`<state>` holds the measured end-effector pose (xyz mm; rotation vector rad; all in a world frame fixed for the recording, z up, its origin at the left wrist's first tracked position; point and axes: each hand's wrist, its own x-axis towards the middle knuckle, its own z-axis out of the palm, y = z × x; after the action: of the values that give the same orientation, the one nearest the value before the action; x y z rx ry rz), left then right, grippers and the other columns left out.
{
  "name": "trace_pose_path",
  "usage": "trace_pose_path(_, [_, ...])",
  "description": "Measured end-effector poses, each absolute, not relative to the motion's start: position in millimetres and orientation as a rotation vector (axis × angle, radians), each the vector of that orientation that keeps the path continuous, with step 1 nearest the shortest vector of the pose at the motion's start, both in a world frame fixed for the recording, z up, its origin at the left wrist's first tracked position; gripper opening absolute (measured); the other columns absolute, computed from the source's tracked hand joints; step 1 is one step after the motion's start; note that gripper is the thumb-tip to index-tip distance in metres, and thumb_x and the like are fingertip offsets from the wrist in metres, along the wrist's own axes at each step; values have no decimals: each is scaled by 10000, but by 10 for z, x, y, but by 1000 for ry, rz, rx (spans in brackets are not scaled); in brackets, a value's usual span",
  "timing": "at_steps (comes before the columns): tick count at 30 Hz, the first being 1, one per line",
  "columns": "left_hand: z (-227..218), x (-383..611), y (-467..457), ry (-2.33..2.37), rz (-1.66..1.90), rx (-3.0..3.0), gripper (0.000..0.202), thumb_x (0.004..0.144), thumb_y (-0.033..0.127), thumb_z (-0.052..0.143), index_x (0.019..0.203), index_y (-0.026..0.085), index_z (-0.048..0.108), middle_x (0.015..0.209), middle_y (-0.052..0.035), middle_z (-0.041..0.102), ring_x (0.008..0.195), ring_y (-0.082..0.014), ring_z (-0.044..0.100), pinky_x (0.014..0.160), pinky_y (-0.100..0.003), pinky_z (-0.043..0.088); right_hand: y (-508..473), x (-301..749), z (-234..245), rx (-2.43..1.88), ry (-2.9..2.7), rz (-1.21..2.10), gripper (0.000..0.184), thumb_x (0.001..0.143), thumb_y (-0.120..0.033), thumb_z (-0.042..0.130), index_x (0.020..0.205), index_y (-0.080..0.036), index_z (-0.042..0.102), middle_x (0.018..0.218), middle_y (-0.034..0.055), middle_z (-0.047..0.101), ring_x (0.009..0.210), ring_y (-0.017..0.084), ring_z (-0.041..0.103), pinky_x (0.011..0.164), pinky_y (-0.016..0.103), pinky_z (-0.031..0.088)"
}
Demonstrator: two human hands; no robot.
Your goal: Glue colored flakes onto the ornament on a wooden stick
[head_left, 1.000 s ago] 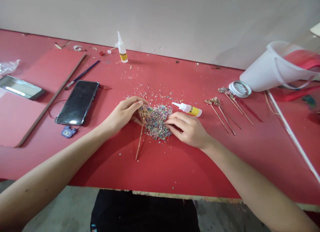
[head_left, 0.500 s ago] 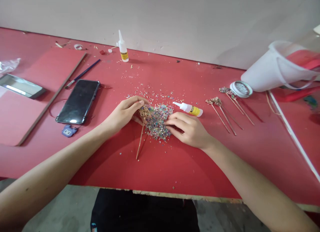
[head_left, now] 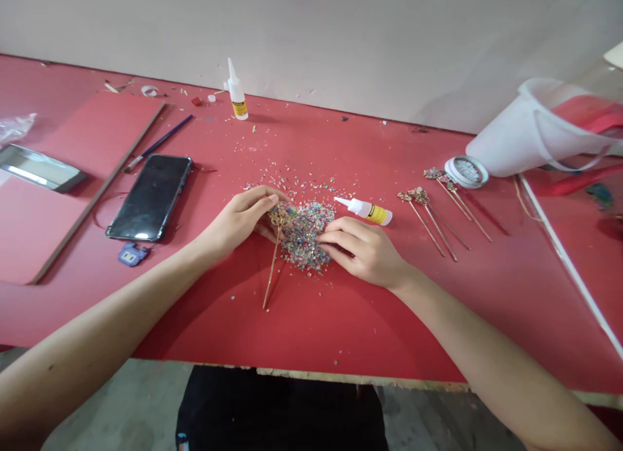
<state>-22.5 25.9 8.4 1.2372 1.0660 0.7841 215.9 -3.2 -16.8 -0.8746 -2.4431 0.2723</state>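
Note:
My left hand (head_left: 246, 217) is closed on the ornate head of a gold hairpin (head_left: 271, 266), whose long stem slants down toward me. Beside it spreads a heap of small iridescent chips (head_left: 309, 233). My right hand (head_left: 363, 250) has its fingertips at the right edge of this heap, thumb and fingers brought close together; whether a chip is between them is too small to make out. Just behind the right hand, a glue bottle (head_left: 367, 211) with a yellow label lies on its side, nozzle toward the left.
Several finished-looking hairpins (head_left: 428, 220) lie at right, near a small round tub (head_left: 466, 172) and a tilted white bucket (head_left: 520, 130). A second glue bottle (head_left: 237, 94) stands by the wall. Leftward are a phone (head_left: 150, 198), a paintbrush (head_left: 158, 144) and a board (head_left: 102, 139).
Both hands keep nearly the same pose at the heap and hairpin. The whole view has shifted very slightly.

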Motion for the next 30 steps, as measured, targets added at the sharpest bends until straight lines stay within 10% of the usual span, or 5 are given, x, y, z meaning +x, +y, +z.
trace_pose_path(30, [88, -228, 257, 1062, 765, 1242, 222, 886, 332, 481, 978, 156, 579, 788, -17, 577, 613, -114, 614, 567, -247, 563, -17, 2145, -172, -924, -2401, 264, 171, 858, -148, 526, 991, -199, 620, 912, 50, 614, 860, 157, 565, 790, 330, 491])
